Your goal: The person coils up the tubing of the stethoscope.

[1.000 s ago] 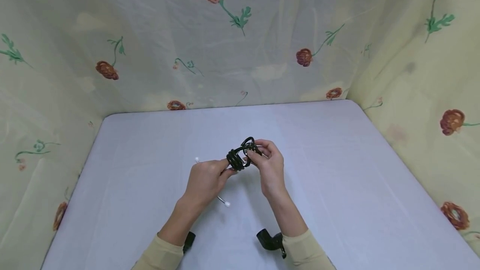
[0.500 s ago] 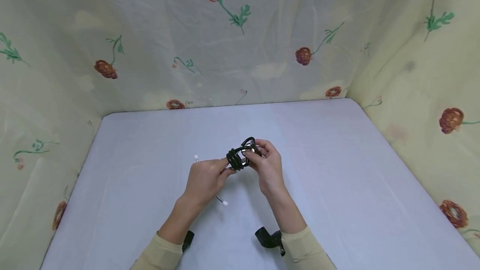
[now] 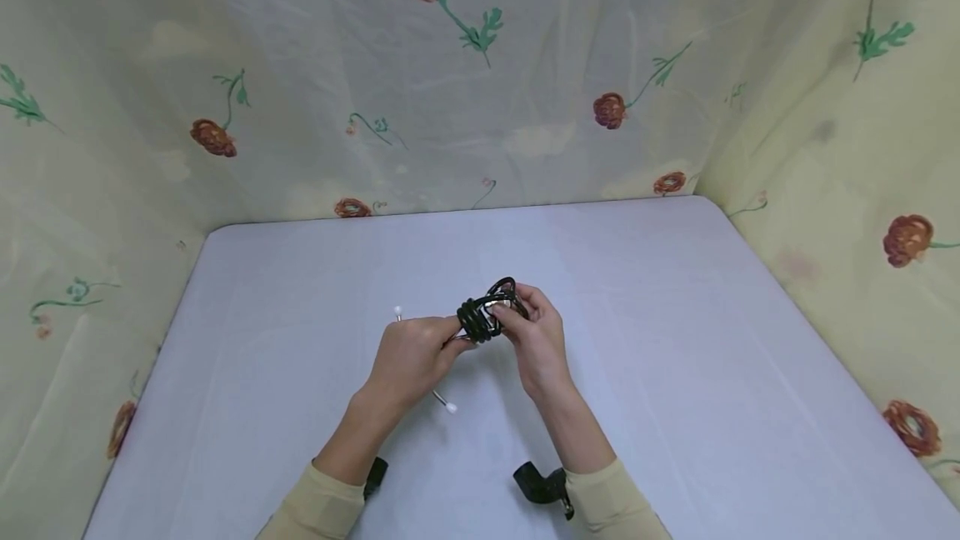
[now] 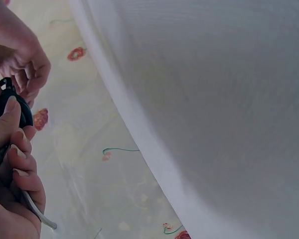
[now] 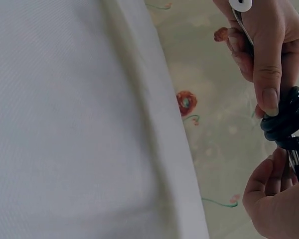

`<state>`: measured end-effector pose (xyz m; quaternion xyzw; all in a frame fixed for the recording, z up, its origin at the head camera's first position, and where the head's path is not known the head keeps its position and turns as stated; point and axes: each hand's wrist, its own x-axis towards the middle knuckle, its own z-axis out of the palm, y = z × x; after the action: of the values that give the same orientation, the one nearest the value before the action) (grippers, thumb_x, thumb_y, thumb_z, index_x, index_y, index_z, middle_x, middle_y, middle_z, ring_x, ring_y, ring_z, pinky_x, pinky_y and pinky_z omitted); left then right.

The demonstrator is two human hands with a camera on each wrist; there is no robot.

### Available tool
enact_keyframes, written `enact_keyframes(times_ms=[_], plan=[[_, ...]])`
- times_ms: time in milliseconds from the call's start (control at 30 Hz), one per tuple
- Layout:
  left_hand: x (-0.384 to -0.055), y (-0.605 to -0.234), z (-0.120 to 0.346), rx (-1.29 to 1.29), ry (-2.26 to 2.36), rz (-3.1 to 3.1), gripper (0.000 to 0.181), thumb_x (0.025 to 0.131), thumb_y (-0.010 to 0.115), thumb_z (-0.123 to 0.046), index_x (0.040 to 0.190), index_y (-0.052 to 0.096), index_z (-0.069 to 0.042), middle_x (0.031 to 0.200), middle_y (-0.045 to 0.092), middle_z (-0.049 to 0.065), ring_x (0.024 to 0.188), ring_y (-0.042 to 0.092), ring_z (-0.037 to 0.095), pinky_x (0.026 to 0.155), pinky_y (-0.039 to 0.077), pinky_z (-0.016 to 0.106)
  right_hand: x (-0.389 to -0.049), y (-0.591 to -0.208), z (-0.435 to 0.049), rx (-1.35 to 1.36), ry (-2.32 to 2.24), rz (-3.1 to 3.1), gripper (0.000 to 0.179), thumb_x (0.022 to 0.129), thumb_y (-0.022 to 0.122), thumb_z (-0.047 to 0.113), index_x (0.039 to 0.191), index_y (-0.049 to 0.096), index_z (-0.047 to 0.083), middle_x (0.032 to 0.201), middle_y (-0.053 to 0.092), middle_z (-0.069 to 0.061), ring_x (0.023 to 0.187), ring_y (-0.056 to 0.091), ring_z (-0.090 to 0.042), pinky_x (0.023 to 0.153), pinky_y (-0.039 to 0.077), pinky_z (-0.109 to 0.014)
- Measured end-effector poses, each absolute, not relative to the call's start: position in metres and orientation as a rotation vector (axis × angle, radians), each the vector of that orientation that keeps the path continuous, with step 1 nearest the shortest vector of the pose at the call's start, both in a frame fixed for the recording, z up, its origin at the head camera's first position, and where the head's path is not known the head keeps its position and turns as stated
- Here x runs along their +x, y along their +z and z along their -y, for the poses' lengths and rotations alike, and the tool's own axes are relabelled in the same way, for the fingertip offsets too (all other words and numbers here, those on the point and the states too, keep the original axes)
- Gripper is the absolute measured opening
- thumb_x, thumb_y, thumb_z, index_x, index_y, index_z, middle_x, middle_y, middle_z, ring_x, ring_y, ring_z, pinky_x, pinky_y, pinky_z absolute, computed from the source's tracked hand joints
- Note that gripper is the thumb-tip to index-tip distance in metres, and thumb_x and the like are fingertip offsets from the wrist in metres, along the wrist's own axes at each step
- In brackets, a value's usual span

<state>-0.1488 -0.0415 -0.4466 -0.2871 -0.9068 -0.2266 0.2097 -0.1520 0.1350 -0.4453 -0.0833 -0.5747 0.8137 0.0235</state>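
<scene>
A stethoscope is held up over the table by both hands, its black tubing [image 3: 472,322] wound in tight coils. My left hand [image 3: 411,361] grips the metal ear tubes, with the white ear tips [image 3: 452,408] sticking out on either side of the fist. My right hand [image 3: 543,348] pinches the looped tubing at the other end, thumb in front and fingers behind. A shiny metal part shows among those loops. In the right wrist view the left thumb presses the coils [image 5: 289,117], and a white ear tip [image 5: 240,4] shows above.
A white-covered table [image 3: 675,340] lies under the hands. Flower-printed cloth [image 3: 525,73] hangs behind it and along both sides. Black fittings sit by both wrists, the right fitting [image 3: 538,483] showing more fully than the left fitting [image 3: 377,477].
Both hands keep their hold on the stethoscope, nearly still. The looped tubing in the right hand has shifted slightly, and more of the shiny metal part shows between the loops.
</scene>
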Motion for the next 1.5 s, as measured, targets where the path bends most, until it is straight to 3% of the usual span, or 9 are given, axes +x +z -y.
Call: enact_keyframes(times_ms=[533,933,1233,1400,1500], plan=[[-0.15,-0.451,0.045,-0.804,-0.572,2.508,0.021,0.08,0.081,-0.035,0.074,0.067,-0.02,0.063,0.066,-0.011,0.052,0.041,0.001,0.049,0.03,0.019,-0.15,-0.448,-0.137,-0.276,2.44,1.907,0.037,0.09,0.064,0.0,0.126,0.054,-0.002,0.115,0.067,-0.003,0.094,0.063,-0.008,0.078,0.053,-0.021],[-0.149,-0.45,0.045,-0.795,-0.592,2.572,0.022,0.081,0.08,-0.035,0.075,0.066,-0.02,0.059,0.058,-0.012,0.052,0.038,0.001,0.049,0.028,0.018,-0.148,-0.452,-0.143,-0.278,2.38,1.975,0.038,0.09,0.064,0.0,0.127,0.055,-0.003,0.113,0.065,-0.012,0.088,0.064,-0.009,0.079,0.055,-0.024],[-0.155,-0.455,0.046,-0.756,-0.636,2.725,0.025,0.081,0.081,-0.033,0.069,0.062,-0.02,0.059,0.055,-0.01,0.056,0.042,0.006,0.052,0.033,0.025,-0.141,-0.453,-0.157,-0.302,2.099,2.137,0.047,0.079,0.062,-0.01,0.125,0.06,0.0,0.125,0.06,-0.019,0.114,0.055,-0.019,0.084,0.047,-0.019],[-0.161,-0.46,0.046,-0.763,-0.591,2.837,0.031,0.082,0.079,-0.036,0.067,0.057,-0.02,0.057,0.049,-0.01,0.057,0.043,0.009,0.054,0.036,0.029,-0.139,-0.454,-0.164,-0.3,2.066,2.156,0.048,0.078,0.058,-0.014,0.125,0.059,-0.002,0.126,0.06,-0.02,0.111,0.056,-0.014,0.086,0.045,-0.017],[-0.165,-0.463,0.046,-0.791,-0.58,2.895,0.03,0.082,0.078,-0.038,0.068,0.058,-0.02,0.059,0.052,-0.01,0.059,0.045,0.01,0.056,0.039,0.03,-0.138,-0.455,-0.167,-0.304,2.069,2.174,0.048,0.079,0.058,-0.014,0.125,0.058,-0.003,0.124,0.061,-0.021,0.109,0.057,-0.012,0.086,0.045,-0.017]])
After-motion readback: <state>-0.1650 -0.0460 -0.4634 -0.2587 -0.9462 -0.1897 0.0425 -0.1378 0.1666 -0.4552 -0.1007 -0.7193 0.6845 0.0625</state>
